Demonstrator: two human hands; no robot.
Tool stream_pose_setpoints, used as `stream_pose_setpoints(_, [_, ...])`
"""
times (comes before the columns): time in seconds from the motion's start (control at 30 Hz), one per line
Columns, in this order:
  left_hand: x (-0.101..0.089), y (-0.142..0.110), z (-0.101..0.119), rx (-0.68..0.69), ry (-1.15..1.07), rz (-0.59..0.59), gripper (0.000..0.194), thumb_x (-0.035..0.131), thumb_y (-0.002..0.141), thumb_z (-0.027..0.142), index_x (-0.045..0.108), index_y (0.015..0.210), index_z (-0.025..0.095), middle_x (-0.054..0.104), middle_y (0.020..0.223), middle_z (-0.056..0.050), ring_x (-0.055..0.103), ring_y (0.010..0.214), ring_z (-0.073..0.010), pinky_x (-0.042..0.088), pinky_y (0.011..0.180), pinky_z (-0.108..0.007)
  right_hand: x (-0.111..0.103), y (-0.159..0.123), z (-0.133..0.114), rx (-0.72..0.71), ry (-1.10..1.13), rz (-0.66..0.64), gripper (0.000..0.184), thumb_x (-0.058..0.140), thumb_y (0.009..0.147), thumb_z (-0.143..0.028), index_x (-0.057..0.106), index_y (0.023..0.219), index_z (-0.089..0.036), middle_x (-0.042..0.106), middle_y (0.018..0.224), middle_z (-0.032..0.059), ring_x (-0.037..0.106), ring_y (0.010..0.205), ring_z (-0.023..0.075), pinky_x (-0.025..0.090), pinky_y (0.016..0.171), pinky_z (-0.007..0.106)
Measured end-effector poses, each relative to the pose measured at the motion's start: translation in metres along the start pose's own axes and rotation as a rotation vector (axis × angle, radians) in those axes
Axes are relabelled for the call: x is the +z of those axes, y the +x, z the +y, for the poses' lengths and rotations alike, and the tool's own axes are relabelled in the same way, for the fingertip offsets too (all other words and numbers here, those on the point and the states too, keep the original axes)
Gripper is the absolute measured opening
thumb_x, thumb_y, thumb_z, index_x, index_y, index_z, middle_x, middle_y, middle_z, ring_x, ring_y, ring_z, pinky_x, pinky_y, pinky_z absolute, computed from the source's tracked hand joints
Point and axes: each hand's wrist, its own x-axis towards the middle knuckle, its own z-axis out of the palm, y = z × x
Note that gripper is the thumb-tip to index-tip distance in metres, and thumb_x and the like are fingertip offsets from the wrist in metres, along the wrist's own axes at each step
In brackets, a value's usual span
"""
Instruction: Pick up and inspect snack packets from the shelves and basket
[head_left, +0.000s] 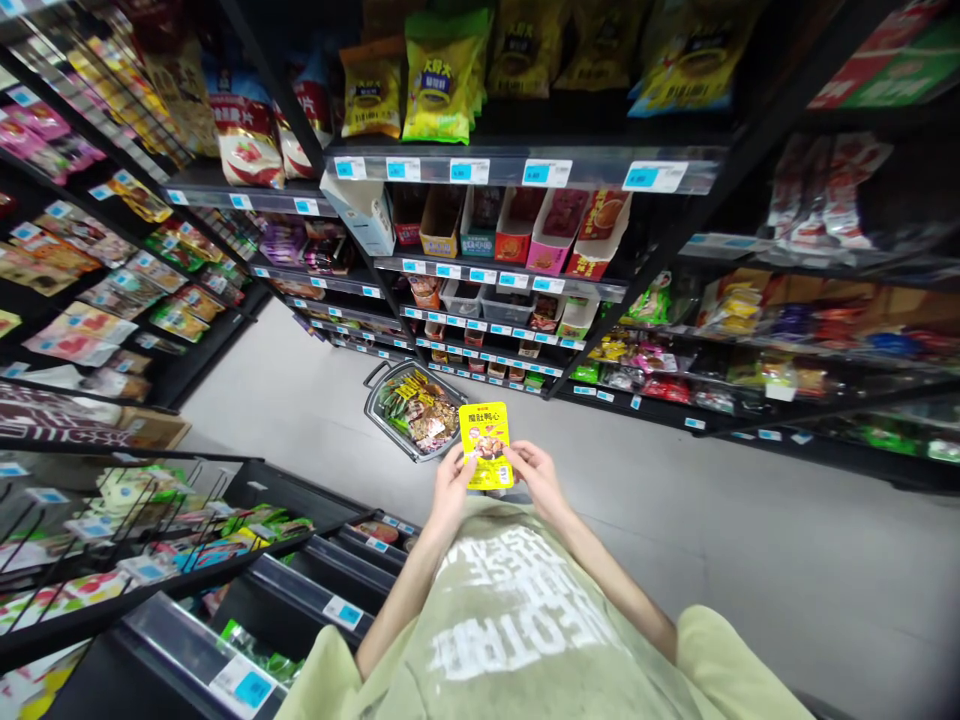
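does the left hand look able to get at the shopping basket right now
Probably yes, with a bend: the shopping basket looks to sit on the floor, and nothing visible blocks the way. The left hand is on the yellow pouch, but the right hand holds it too and could likely keep it.

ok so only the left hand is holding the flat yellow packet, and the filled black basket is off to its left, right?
Not quite: the head view shows the left hand and the right hand both holding the flat yellow packet. The filled black basket is off to its left.
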Motion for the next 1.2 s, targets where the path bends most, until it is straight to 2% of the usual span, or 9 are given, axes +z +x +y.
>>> stream_pose_setpoints(0.1, [0.0, -0.001, 0.003, -0.013, -0.017, 0.0, 0.05, 0.073, 0.076, 0.041, 0.059, 0.117, 0.016, 0.072, 0.113, -0.012, 0.07, 0.097, -0.0276, 0.055, 0.092, -0.045, 0.0, -0.001, 0.002, 0.009, -0.033, -0.043, 0.03, 0.074, 0.074, -0.05, 0.069, 0.076, -0.02, 0.063, 0.065, -0.0004, 0.045, 0.052, 0.0106, 0.033, 0.048, 0.024])
stream_pose_setpoints(0.37, [-0.004, 0.0, 0.002, 0.001, -0.002, -0.01, 0.059, 0.071, 0.078, 0.044, 0.056, 0.126, 0.014, 0.072, 0.111, -0.013, 0.072, 0.094, -0.0276, 0.057, 0.088, -0.044, 0.002, 0.0, 0.005, 0.044, -0.008, -0.044, 0.031, 0.076, 0.071, -0.052, 0.07, 0.074, -0.021, 0.066, 0.064, -0.0015, 0.046, 0.049, 0.0102, 0.033, 0.047, 0.025])
stream_pose_setpoints(0.53, [-0.006, 0.001, 0.0, 0.01, 0.014, 0.01, 0.058, 0.071, 0.078, 0.045, 0.058, 0.125, 0.013, 0.071, 0.115, -0.014, 0.07, 0.098, -0.028, 0.057, 0.089, -0.043, 0.002, 0.001, 0.005, 0.068, -0.014, -0.068, 0.03, 0.076, 0.071, -0.051, 0.07, 0.075, -0.021, 0.065, 0.065, -0.0007, 0.047, 0.05, 0.0107, 0.035, 0.047, 0.024])
stream_pose_setpoints(0.7, [-0.009, 0.004, -0.004, 0.016, 0.047, 0.056, 0.057, 0.073, 0.076, 0.046, 0.059, 0.122, 0.015, 0.073, 0.109, -0.012, 0.072, 0.093, -0.0263, 0.058, 0.084, -0.041, 0.004, 0.002, 0.005, 0.095, -0.013, -0.066, 0.03, 0.076, 0.071, -0.051, 0.069, 0.074, -0.022, 0.065, 0.065, -0.0009, 0.048, 0.05, 0.0112, 0.036, 0.047, 0.024])
stream_pose_setpoints(0.83, [-0.011, 0.006, -0.006, -0.006, 0.023, 0.048, 0.056, 0.073, 0.075, 0.045, 0.057, 0.12, 0.016, 0.073, 0.109, -0.012, 0.072, 0.093, -0.0253, 0.058, 0.084, -0.04, 0.007, 0.005, 0.007, 0.114, -0.021, -0.049, 0.031, 0.076, 0.072, -0.052, 0.068, 0.074, -0.022, 0.067, 0.066, -0.0021, 0.049, 0.05, 0.0105, 0.036, 0.047, 0.023])
stream_pose_setpoints(1.07, [-0.02, 0.012, -0.01, -0.035, 0.014, 0.07, 0.076, 0.079, 0.069, 0.038, 0.042, 0.133, 0.02, 0.071, 0.113, -0.013, 0.071, 0.092, -0.0247, 0.057, 0.082, -0.039, 0.017, 0.01, 0.01, 0.152, -0.052, -0.039, 0.032, 0.074, 0.073, -0.053, 0.067, 0.076, -0.022, 0.07, 0.077, -0.0001, 0.056, 0.058, 0.0129, 0.04, 0.049, 0.024])
stream_pose_setpoints(1.2, [-0.029, 0.017, -0.019, 0.012, 0.073, 0.091, 0.084, 0.082, 0.066, 0.031, 0.039, 0.137, 0.02, 0.066, 0.12, -0.014, 0.067, 0.103, -0.025, 0.054, 0.089, -0.038, 0.026, 0.014, 0.014, 0.172, -0.048, -0.067, 0.033, 0.075, 0.071, -0.054, 0.066, 0.076, -0.023, 0.07, 0.078, -0.0006, 0.056, 0.057, 0.013, 0.041, 0.048, 0.024])
